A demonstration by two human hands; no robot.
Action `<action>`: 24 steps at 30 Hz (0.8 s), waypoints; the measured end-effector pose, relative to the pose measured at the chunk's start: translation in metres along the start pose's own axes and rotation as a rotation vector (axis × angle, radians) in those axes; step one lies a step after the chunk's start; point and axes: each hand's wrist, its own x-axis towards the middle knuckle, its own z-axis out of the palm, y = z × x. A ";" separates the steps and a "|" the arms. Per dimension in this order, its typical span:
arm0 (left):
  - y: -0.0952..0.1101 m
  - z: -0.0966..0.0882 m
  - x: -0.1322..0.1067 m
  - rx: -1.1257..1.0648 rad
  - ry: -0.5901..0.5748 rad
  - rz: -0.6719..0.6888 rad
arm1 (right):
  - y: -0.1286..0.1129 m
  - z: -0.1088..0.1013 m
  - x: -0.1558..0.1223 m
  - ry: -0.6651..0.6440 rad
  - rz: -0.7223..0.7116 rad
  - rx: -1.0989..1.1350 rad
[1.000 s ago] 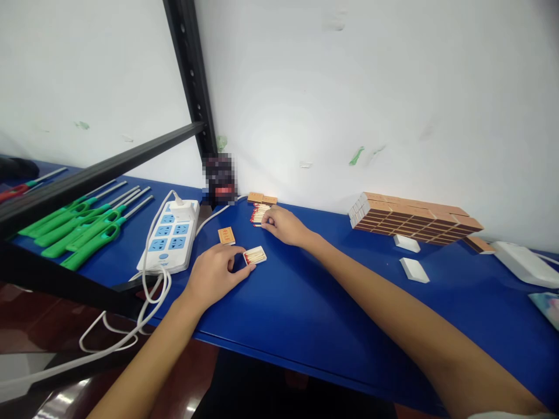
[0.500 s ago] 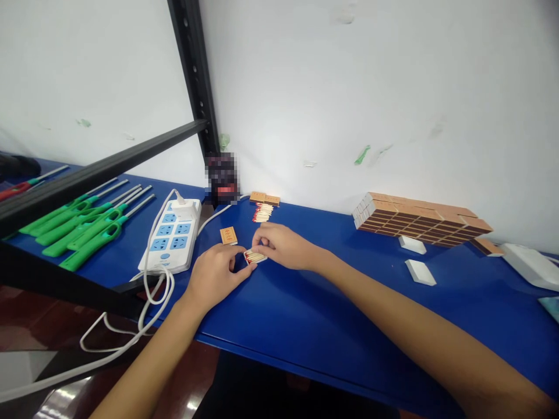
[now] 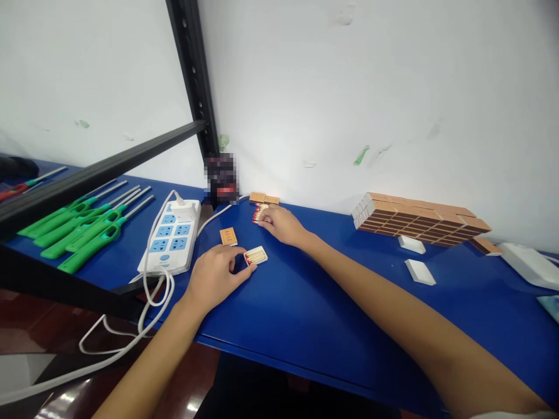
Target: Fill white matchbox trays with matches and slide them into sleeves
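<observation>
Between thumb and index finger, my left hand steadies a small white matchbox tray on the blue table. Matches lie in it with red heads toward the left, and part of the tray shows bare. Farther back, my right hand pinches at the near edge of a loose pile of matches, its fingers covering part of it. An orange matchbox sleeve lies just beyond my left hand. Two more orange matchboxes rest behind the pile, by the wall.
A white power strip with cables stands left, beside several green lighters. A black shelf frame rises there. On the right are a stack of matchboxes, two white pieces and a white device.
My right hand has moved away from the tray, back to the match pile, uncovering the tray's right part. My left hand has stayed at the tray.
</observation>
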 end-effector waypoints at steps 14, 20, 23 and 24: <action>0.001 0.000 0.000 -0.002 0.005 0.006 | -0.052 -0.039 -0.044 -0.214 -0.016 0.082; 0.000 0.000 -0.001 -0.003 -0.002 0.017 | -0.071 -0.037 -0.061 -0.315 -0.103 0.032; 0.000 -0.001 -0.001 -0.018 -0.021 0.023 | -0.072 -0.038 -0.058 -0.295 -0.091 0.037; 0.000 -0.001 -0.001 -0.025 -0.028 0.028 | -0.071 -0.039 -0.055 -0.286 -0.088 0.046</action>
